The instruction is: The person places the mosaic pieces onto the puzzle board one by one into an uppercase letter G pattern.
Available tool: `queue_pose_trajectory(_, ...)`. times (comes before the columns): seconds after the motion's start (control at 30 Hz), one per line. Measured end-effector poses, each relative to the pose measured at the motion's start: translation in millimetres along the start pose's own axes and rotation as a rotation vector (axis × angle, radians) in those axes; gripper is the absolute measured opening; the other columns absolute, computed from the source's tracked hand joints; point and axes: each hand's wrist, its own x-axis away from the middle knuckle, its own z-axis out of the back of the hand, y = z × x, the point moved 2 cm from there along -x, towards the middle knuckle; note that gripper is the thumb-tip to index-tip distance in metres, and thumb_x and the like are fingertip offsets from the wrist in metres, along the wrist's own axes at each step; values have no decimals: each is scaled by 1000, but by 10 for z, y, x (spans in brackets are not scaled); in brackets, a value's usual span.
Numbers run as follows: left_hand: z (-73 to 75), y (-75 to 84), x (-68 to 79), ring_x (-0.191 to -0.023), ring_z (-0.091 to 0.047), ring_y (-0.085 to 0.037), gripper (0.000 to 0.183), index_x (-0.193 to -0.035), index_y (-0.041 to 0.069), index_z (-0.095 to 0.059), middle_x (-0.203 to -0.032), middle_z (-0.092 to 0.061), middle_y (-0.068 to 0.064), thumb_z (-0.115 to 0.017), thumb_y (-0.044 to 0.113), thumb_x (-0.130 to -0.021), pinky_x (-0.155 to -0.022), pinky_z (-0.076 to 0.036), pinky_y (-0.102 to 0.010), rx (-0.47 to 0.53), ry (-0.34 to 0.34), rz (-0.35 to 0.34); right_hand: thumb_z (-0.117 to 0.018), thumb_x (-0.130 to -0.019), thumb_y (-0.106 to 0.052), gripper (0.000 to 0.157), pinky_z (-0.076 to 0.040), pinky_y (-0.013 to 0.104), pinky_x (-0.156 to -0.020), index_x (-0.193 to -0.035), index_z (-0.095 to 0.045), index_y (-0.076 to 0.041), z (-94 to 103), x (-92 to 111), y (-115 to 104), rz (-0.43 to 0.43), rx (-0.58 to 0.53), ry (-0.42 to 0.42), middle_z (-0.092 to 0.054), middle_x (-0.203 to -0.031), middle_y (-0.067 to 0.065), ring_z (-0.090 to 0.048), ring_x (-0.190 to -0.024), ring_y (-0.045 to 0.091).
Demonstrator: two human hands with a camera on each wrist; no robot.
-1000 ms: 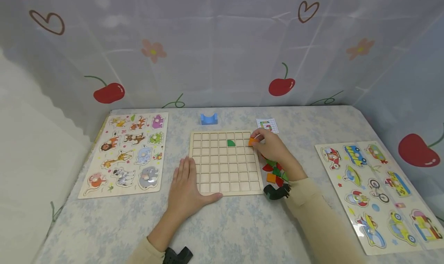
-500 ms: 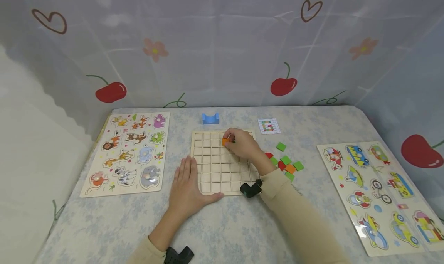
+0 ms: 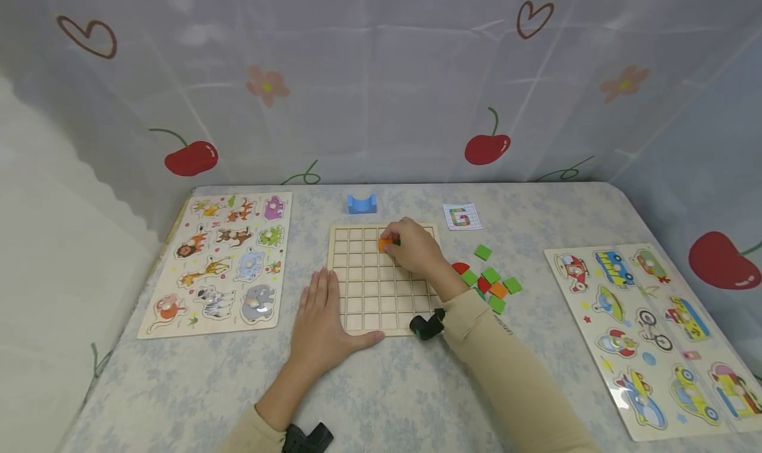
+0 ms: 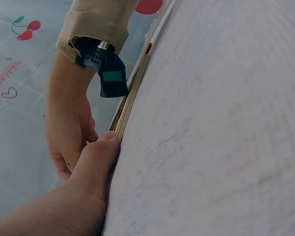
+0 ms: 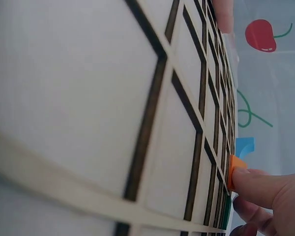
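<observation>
A wooden grid board [image 3: 372, 302] lies on the table in the head view. My left hand [image 3: 320, 321] rests at its lower left, fingers straight along the left side and thumb spread over the front edge. The left wrist view has that thumb against the board's thin edge [image 4: 133, 91]. Over the board's upper part, my right hand [image 3: 415, 249] pinches an orange square tile [image 3: 384, 245] at a grid cell. From the right wrist view, the orange tile [image 5: 234, 171] stands partly above the grid lines under the thumb. A green quarter-round piece [image 5: 227, 212] beside it is mostly hidden by the fingers.
Several green, red and orange pieces [image 3: 489, 274] lie loose right of the board. Behind it are a small pattern card [image 3: 462, 217] and a blue arched block [image 3: 362, 204]. An animal puzzle [image 3: 238, 261] lies left, a vehicle puzzle [image 3: 643, 334] right.
My right hand has carried the orange tile leftward from the board's right edge to a cell left of the green piece. Since half a second ago it has shifted only slightly. The left hand stays put.
</observation>
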Motion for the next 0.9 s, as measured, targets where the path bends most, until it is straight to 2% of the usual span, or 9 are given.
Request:
queue_pose_trajectory(0.27,2,7,9,-156,0,-30,145,-158,0,-7,-168,-3,-17,-55,96,-60,-127,-7,-48,-2,-2,2,-64,-97,-21,23,-51,34,-75,-118,-74,-17,23,56,-17,-11,45,-34,-60,-113,3,-60,-91,20)
queue_pose_trajectory(0.47,8,15,16,-156,0,-30,144,-159,1,-7,-167,-3,-17,-56,94,-61,-127,-7,-48,7,-6,2,-63,-97,-18,31,-48,35,-74,-127,-68,-17,226,169,84,2,21,-47,-61,-113,5,-58,-89,22)
queue_pose_trajectory(0.6,22,19,12,-156,1,-30,145,-159,1,-7,-167,-3,-17,-58,94,-60,-127,-7,-48,11,-9,2,-62,-97,-18,36,-44,34,-66,-132,-63,-13,467,292,286,-13,14,-39,-60,-112,9,-52,-77,23)
queue_pose_trajectory(0.73,18,10,10,-156,2,-29,145,-159,1,-6,-168,-2,-16,-58,94,-60,-127,-6,-48,17,-6,0,-63,-96,-19,38,-44,31,-61,-133,-61,-11,678,422,572,-79,37,-27,-58,-114,12,-50,-67,22)
queue_pose_trajectory(0.8,11,6,7,-156,2,-29,145,-159,1,-5,-168,-1,-15,-57,94,-60,-127,-6,-48,17,-6,-1,-64,-96,-20,41,-46,33,-63,-135,-59,-10,764,485,722,-122,58,-23,-58,-117,14,-53,-72,24)
queue_pose_trajectory(0.9,1,1,2,-156,2,-29,145,-159,2,-5,-168,-1,-15,-56,95,-60,-127,-6,-48,16,-5,-5,-65,-96,-22,45,-49,39,-76,-137,-56,-9,867,580,914,-195,87,-25,-56,-121,17,-54,-92,29)
